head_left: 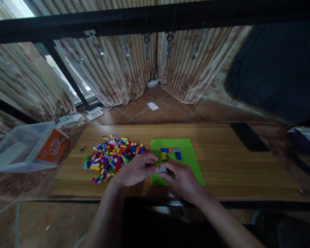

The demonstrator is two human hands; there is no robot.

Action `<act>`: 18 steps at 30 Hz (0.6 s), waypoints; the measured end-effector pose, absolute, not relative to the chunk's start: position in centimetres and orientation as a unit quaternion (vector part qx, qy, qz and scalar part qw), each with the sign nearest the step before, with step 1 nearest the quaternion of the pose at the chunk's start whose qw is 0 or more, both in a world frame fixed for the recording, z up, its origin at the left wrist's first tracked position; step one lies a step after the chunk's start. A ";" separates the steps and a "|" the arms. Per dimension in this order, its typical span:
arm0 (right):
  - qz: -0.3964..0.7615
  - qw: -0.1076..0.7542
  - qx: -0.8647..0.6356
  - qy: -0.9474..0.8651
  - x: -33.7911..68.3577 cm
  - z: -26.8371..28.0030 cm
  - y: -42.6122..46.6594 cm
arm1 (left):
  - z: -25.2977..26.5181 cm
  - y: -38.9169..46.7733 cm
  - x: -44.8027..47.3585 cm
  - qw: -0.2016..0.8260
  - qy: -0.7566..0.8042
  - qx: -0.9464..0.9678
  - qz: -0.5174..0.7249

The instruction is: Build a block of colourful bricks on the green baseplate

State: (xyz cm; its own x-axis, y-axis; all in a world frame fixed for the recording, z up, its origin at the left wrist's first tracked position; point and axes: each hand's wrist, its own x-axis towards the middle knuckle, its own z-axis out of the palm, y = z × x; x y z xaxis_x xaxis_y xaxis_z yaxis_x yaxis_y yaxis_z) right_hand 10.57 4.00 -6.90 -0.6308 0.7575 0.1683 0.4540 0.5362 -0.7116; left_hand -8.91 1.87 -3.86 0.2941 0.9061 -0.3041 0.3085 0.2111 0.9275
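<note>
The right hand pinches a grey brick over the green baseplate; the left hand curls beside it, its grip unclear. Squaring studs before pressing should avoid nudging the placed bricks. Loose bricks lie leftward on the desk.

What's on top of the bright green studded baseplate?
The bright green studded baseplate carries blue, orange, grey and yellow plastic bricks. The left hand and right hand cover part of its near side; whether more bricks lie beneath them cannot be seen.
</note>
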 end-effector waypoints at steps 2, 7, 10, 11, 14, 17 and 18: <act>0.307 0.214 -0.381 -0.846 12.2 -7.2 4.3 | -4.3 2.2 -8.9 0.554 0.537 0.584 0.252; 0.276 0.186 -0.412 -0.848 14.6 -8.4 4.8 | -5.3 2.9 -9.2 0.471 0.587 0.627 0.202; 0.256 0.185 -0.417 -0.852 14.4 -8.7 5.0 | -5.6 3.1 -8.7 0.442 0.602 0.643 0.170; 0.248 0.184 -0.420 -0.854 14.2 -8.8 5.1 | -5.7 3.2 -8.4 0.435 0.608 0.645 0.161; 0.231 0.177 -0.434 -0.852 13.8 -8.9 5.3 | -5.8 3.5 -7.5 0.397 0.629 0.654 0.138; 0.230 0.178 -0.450 -0.844 13.5 -9.1 5.5 | -5.8 3.7 -6.9 0.356 0.649 0.660 0.127; 0.231 0.180 -0.452 -0.843 13.5 -9.2 5.5 | -5.9 3.8 -6.7 0.348 0.654 0.660 0.125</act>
State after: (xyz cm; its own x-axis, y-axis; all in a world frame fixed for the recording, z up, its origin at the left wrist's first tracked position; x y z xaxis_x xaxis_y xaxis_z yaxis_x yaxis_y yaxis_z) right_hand 13.50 5.52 -9.25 -0.5274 0.8444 0.0944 0.6780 0.4852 -0.5522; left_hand -6.71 3.76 -5.87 0.1137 0.9503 -0.2898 0.7770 0.0967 0.6221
